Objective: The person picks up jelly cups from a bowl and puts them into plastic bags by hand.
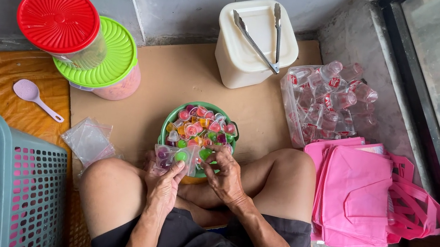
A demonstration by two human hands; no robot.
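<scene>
we sit cross-legged on the cardboard, and between our knees we hold a small clear plastic bag (171,157) with a few jelly cups already inside, a green one and a purplish one showing through the film. our left hand (164,185) is curled closed around the bag's lower edge, thumb on top. our right hand (226,175) pinches the bag's mouth at its 3 o'clock side, fingers half bent; whether a cup sits under those fingers we cannot tell. the bag lies over the near rim of the green bowl (166,127), which is heaped with small jelly cups (201,125) in red, yellow, green and purple. we judge the bag light, limp and slippery, so it is best held by its open edge with both hands; the cups look light and smooth with thin foil lids, best taken by the sides. at 9 o'clock from the bowl lie spare clear bags (88,140); at 3 o'clock, a stack of pink cloth bags (362,195).
</scene>
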